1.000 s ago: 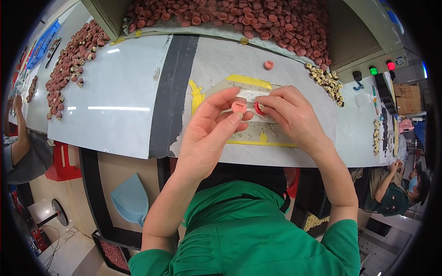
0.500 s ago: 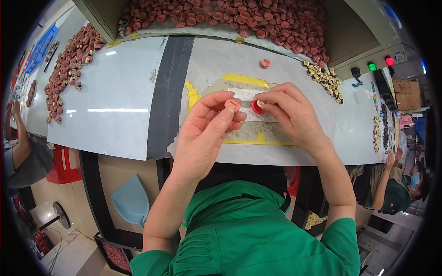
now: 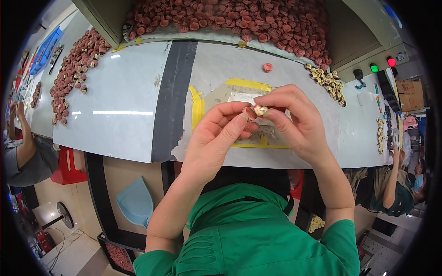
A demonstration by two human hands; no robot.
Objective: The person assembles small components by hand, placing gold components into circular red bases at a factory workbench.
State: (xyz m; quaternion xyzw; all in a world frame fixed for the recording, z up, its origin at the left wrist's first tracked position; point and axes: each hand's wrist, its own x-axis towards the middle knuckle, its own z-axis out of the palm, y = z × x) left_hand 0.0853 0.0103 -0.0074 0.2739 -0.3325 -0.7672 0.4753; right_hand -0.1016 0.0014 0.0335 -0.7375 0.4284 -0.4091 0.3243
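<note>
L hand (image 3: pixel 214 135): grip pinched, thumb vs. fingertips, on 1 sm. hollow pink cup (image 3: pixel 249 113). R hand (image 3: pixel 300 124): grip likewise pinched, on 1 sm. cream pc. (image 3: pixel 260 110), right beside cup's R side; contact unclear. Both held above tabletop (image 3: pixel 115 133), over area edged w/ yellow tape (image 3: pixel 248 84). Also on tabletop: loose pink pc. (image 3: pixel 267 67), qty. 1, beyond hands; cream pile (image 3: pixel 329 85), to R; pink-and-cream pile (image 3: pixel 69 78), far L. Lg. pink heap (image 3: pixel 230 20), at back. Blue dustpan (image 3: pixel 135 202), below tabletop, L side.
</note>
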